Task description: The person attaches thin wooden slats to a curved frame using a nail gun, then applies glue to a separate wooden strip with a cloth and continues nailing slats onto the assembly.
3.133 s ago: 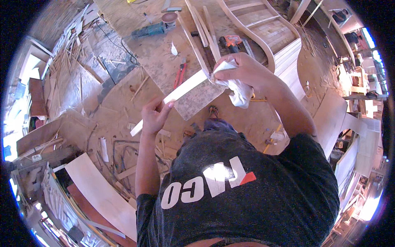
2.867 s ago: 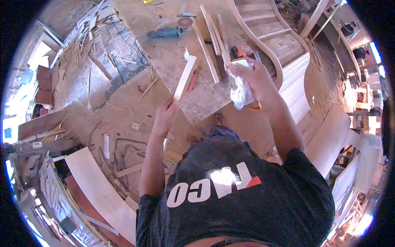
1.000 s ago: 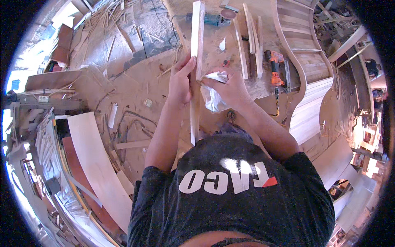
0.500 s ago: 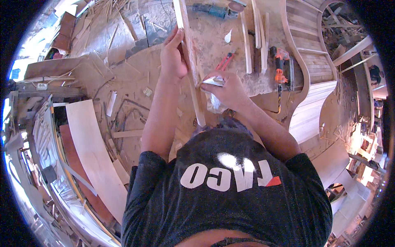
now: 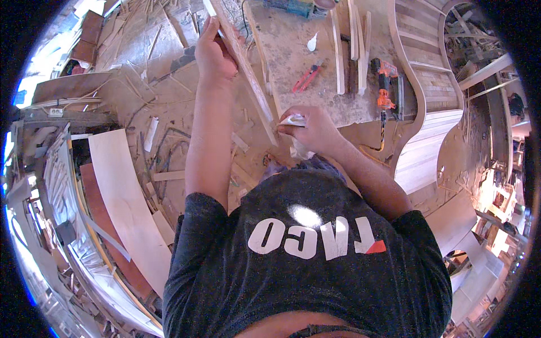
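My left hand (image 5: 217,56) is wrapped round a long, narrow wooden strip (image 5: 247,72), which slants from the upper left down toward my chest. Close to the strip's lower end, my right hand (image 5: 316,130) pinches a crumpled white plastic bag (image 5: 293,120) between thumb and fingers. The bag's lower part hangs below that hand, and what is in it cannot be made out. Fingers and bag are right beside the strip; whether they touch it is unclear. Red-handled pliers (image 5: 307,79) lie on the worktable just beyond my right hand.
On the worktable (image 5: 298,48) are several wooden strips (image 5: 338,59), a white blob (image 5: 312,42), an orange-and-black drill (image 5: 384,84) and a blue-green power tool (image 5: 288,7). A curved slatted wooden panel (image 5: 426,73) stands at the right. Pale boards (image 5: 125,191) lean at the left; offcuts litter the floor.
My left hand and the strip have shifted left, and the strip slants more. Its lower end has swung up away from my chest. The right hand still holds the bag, slightly lower.
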`<state>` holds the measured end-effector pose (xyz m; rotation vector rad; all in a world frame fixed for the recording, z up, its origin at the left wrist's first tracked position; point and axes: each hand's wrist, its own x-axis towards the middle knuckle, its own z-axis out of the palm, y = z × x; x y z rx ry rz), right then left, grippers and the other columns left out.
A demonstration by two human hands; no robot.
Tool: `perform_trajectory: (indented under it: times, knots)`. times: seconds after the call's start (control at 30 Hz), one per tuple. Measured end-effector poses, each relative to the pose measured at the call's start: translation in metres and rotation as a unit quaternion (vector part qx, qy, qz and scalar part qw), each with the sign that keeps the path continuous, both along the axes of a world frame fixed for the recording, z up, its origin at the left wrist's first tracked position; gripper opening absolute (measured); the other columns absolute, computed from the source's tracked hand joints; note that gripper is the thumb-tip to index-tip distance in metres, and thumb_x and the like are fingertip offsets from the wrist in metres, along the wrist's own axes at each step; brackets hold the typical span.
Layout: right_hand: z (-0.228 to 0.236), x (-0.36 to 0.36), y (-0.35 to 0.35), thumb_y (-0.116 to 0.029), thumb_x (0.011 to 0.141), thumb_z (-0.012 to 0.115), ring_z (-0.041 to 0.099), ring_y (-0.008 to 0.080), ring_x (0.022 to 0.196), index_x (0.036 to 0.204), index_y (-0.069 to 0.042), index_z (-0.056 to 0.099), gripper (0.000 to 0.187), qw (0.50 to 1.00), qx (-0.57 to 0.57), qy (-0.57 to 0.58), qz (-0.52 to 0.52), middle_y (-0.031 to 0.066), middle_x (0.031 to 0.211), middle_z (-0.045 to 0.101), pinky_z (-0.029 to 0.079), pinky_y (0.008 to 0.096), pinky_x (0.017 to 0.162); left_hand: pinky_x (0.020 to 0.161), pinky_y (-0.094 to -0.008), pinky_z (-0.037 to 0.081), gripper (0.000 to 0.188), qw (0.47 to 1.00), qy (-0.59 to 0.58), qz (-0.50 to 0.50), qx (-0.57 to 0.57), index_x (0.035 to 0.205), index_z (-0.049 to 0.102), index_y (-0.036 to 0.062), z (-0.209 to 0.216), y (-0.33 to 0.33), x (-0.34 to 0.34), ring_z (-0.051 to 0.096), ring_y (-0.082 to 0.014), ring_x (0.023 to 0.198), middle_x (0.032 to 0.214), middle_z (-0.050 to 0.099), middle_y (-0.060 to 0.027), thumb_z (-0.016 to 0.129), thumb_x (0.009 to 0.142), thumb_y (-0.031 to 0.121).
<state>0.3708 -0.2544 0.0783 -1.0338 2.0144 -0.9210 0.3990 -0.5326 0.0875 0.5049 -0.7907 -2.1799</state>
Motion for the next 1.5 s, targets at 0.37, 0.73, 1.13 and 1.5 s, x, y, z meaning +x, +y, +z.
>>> perform_trajectory:
  times: [0.37,0.73,1.13,1.5]
  knots:
    - [-0.012,-0.038,0.041,-0.018,0.083,0.084,0.072,0.0170,0.083,0.099,-0.006,0.076,0.022,1.000,0.020,0.010,0.008,0.0098,0.090,0.076,0.055,0.0339,0.076,0.076,-0.0462,0.049,0.026,0.991,-0.045,0.112,0.056,0.104,0.057,0.0075,-0.035,-0.075,0.012,0.058,-0.0264,0.083,0.090,0.059,-0.0094,0.059,0.100,0.033]
    - [0.027,-0.042,0.013,-0.012,0.090,0.080,0.067,0.0079,0.083,0.104,-0.003,0.076,0.018,0.952,-0.207,-0.148,-0.172,0.0026,0.091,0.074,0.053,0.0268,0.074,0.082,-0.0568,0.055,0.039,0.928,-0.163,0.272,0.194,0.133,0.051,0.0036,-0.109,-0.107,0.058,0.058,-0.0364,0.104,0.120,0.055,-0.0148,0.047,0.105,0.030]
    - [0.025,-0.035,0.000,-0.012,0.089,0.082,0.067,0.0080,0.084,0.106,-0.004,0.074,0.021,0.955,-0.224,-0.116,-0.157,0.0033,0.093,0.075,0.053,0.0269,0.074,0.099,-0.0600,0.049,0.045,0.940,-0.142,0.249,0.184,0.139,0.048,0.0036,-0.106,-0.076,0.047,0.052,-0.0345,0.123,0.142,0.048,-0.0135,0.041,0.106,0.033]
    - [0.031,-0.050,0.014,-0.014,0.087,0.082,0.069,0.0094,0.087,0.101,-0.003,0.076,0.019,0.978,-0.121,-0.110,-0.129,0.0040,0.091,0.076,0.054,0.0290,0.078,0.081,-0.0516,0.057,0.028,0.937,-0.137,0.288,0.138,0.113,0.056,0.0030,-0.092,-0.068,0.061,0.062,-0.0328,0.100,0.110,0.060,-0.0123,0.053,0.100,0.028]
